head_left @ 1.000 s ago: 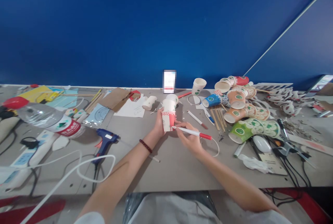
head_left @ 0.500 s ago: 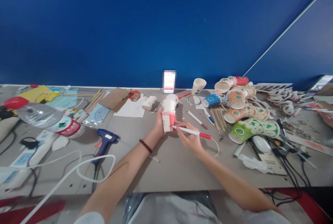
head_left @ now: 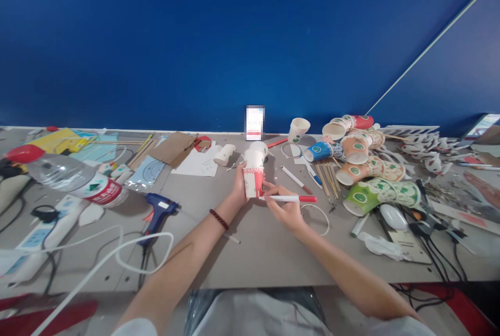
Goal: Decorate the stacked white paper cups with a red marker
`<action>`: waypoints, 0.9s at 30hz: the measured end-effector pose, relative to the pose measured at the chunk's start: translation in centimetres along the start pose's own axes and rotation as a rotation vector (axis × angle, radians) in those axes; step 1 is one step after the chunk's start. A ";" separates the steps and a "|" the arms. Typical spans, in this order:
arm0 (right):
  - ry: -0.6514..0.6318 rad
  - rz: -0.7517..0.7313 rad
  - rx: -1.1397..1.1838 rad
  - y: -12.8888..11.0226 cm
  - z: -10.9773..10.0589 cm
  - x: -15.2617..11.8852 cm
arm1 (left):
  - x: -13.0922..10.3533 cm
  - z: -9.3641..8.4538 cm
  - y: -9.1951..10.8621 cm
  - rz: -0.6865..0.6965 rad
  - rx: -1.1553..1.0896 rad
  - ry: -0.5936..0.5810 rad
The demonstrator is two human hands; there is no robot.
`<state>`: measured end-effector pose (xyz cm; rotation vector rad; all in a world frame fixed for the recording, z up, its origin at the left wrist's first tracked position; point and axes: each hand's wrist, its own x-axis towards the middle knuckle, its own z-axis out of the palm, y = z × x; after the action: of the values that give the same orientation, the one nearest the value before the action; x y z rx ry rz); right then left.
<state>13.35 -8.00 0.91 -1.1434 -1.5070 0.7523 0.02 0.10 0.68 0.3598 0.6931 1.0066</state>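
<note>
The left hand (head_left: 239, 190) gripped a paper cup (head_left: 253, 176) upright at the table's (head_left: 250, 252) centre. The right hand (head_left: 284, 207) clasped a red marker (head_left: 289, 198), which had levelled out since a moment earlier, its tip at the cup's lower right side, suggesting colouring continued.

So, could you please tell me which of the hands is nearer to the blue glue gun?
Left. The left hand holds the paper cup, to the right of the glue gun; the right hand is farther right, holding the pen.
</note>
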 end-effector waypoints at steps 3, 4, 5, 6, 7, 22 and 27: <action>0.011 0.007 0.001 -0.1 0.0 0.0 | -0.1 0.1 0.0 -0.007 0.002 0.018; 0.018 0.010 -0.001 -0.1 0.0 0.0 | -0.1 0.2 0.0 -0.002 0.003 0.021; 0.024 0.013 -0.004 -0.2 0.0 0.0 | -0.1 0.1 0.0 0.002 0.003 0.022; 0.027 0.018 -0.007 -0.2 0.0 0.0 | 0.0 0.1 0.0 0.007 0.001 0.019; 0.027 0.021 -0.010 -0.2 0.0 0.1 | 0.0 0.1 0.0 0.008 -0.002 0.015; 0.031 0.009 -0.018 0.0 0.0 0.1 | 0.2 -0.4 -0.2 0.014 -0.007 -0.026; 0.017 -0.001 -0.009 -0.1 0.0 0.0 | 0.3 -0.4 -0.1 0.000 -0.023 -0.044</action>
<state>13.31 -8.08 1.02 -1.1531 -1.4978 0.7338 -0.08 0.24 0.19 0.3613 0.6414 1.0030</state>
